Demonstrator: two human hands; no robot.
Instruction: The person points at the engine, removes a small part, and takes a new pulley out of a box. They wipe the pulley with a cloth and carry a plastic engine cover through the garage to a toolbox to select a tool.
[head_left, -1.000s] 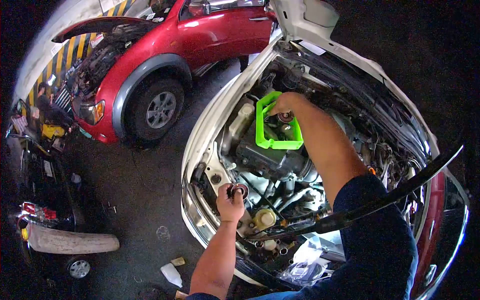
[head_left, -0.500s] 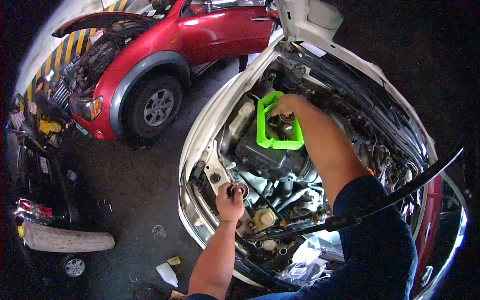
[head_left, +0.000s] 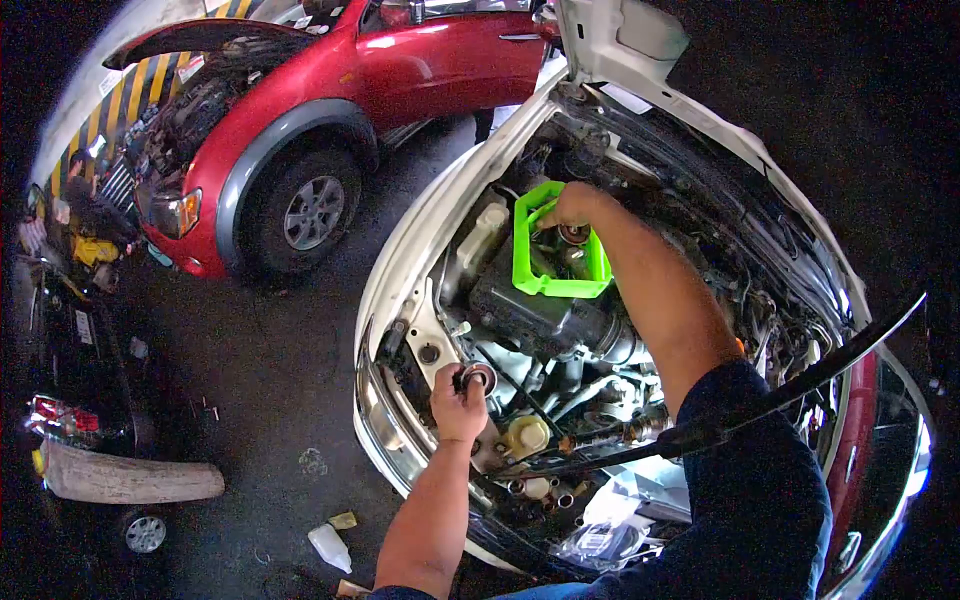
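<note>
Front edge of the engine bay (head_left: 420, 300) — left hand (head_left: 458, 405) closed around a small round metal part (head_left: 478, 378); looks rigid, light, best pinched by its rim. Right hand (head_left: 570, 207) curled inside the green tray (head_left: 560, 285) — grip unclear.

The left hand (head_left: 458, 400) is raised on a bent, bare forearm, fingers curled closed. The right hand (head_left: 570, 208) reaches far forward, arm extended, fingers pinched.
</note>
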